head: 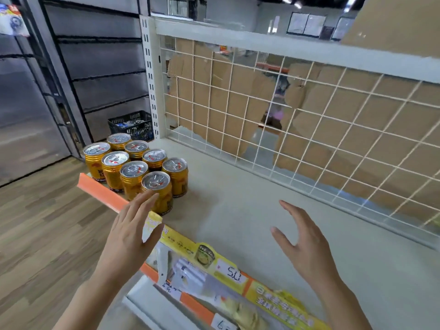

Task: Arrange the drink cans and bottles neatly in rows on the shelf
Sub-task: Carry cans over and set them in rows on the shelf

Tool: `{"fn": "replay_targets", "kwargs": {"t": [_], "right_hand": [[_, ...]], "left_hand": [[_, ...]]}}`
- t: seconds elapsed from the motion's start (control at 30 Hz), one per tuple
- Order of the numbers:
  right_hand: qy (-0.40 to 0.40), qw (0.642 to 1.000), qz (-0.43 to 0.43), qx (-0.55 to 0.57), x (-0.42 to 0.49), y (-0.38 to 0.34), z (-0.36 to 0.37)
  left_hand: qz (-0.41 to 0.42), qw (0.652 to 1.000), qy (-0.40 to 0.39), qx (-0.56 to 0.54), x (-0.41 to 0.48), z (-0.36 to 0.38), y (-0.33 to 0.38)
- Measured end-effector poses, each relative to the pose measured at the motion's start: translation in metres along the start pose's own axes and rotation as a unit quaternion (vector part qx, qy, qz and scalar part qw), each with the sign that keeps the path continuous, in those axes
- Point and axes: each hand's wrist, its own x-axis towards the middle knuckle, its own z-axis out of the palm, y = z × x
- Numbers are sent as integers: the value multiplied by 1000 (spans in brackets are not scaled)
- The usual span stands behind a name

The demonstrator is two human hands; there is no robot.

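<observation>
Several gold drink cans [133,163] with silver pull-tab tops stand upright in two neat rows at the left end of the beige shelf [250,210]. My left hand [133,229] hovers over the shelf's front edge with fingers straight, its fingertips just in front of the nearest can [158,194]. My right hand [302,241] is held above the bare shelf to the right, fingers spread and holding nothing.
A white wire grid [285,129] backs the shelf, with cardboard behind it. An orange price rail [102,191] with yellow labels runs along the front edge. A black crate [132,125] sits on the floor past the shelf's left end.
</observation>
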Motion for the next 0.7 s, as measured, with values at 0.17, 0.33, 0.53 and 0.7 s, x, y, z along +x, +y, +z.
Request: {"fn": "replay_targets", "kwargs": {"t": [0.17,0.33,0.53,0.7], "right_hand": [[45,995,73,-42,-65,32,-50],[99,982,131,-91,-139,67,-109],[128,964,193,-134,-237,100,-185],[152,948,240,-146,-311,123,-230]], "left_hand": [[43,999,-20,-5,3,15,44],[82,993,-77,-36,-3,35,115],[126,983,-114,-71,-38,55,212],[153,974,-138,-99,-74,73,270]]}}
